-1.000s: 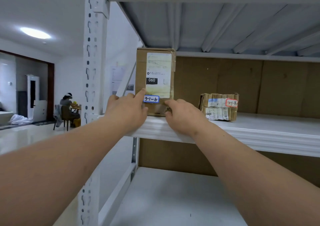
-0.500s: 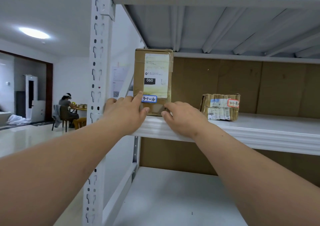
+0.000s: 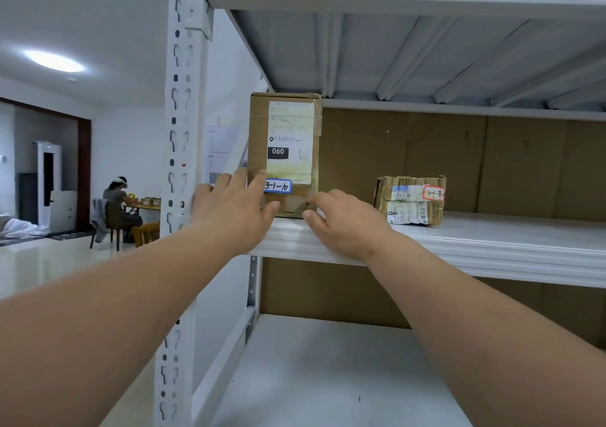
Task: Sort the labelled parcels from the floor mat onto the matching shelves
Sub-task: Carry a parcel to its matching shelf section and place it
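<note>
Fingers (image 3: 241, 180) of the left hand (image 3: 234, 208) lie nearly straight and spread against the lower left front of the tall parcel (image 3: 284, 138), the forefinger tip touching its blue-edged tag (image 3: 278, 186) marked 3-1-10. That parcel stands upright at the left end of the middle shelf (image 3: 459, 246), just inside the white upright post (image 3: 182, 131). The right hand (image 3: 347, 221) rests on the shelf lip, fingers loosely bent, fingertips at the parcel's lower right corner. Farther right, well apart, lies a flat parcel (image 3: 411, 201) with a red-edged tag (image 3: 433, 193).

two bare forearms, no sleeves; left hand (image 3: 234, 212), right hand (image 3: 344, 221) ungloved
</note>
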A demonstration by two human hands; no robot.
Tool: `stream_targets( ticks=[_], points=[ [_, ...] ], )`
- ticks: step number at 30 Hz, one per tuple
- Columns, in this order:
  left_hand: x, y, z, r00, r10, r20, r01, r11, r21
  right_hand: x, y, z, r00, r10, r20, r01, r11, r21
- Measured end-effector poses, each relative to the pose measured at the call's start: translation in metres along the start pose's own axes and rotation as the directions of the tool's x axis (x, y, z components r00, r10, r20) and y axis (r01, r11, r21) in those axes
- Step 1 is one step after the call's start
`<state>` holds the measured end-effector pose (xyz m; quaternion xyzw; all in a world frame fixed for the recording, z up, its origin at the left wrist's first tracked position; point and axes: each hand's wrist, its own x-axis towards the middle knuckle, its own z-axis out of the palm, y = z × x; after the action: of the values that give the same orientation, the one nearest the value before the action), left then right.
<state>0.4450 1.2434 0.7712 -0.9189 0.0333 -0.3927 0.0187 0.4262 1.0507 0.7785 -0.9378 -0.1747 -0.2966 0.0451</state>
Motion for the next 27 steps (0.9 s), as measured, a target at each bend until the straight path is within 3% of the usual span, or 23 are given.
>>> stream_targets(
  ticks=[15,21,27],
  points=[
    [-0.004,0.052,-0.018,0.983,0.134,-0.129,-0.135,0.991,-0.004,-0.024,0.054,-0.018,0.970,0.072,-0.232,-0.078,0.997,-0.020],
    [-0.002,0.091,-0.025,0.969,0.219,-0.116,-0.222,0.975,-0.016,-0.037,0.095,-0.035,0.898,0.283,-0.336,-0.310,0.950,-0.028],
    [0.003,0.130,-0.027,0.963,0.257,-0.077,-0.262,0.964,-0.054,-0.051,0.131,-0.043,0.854,0.457,-0.248,-0.453,0.888,0.075]
  ],
)
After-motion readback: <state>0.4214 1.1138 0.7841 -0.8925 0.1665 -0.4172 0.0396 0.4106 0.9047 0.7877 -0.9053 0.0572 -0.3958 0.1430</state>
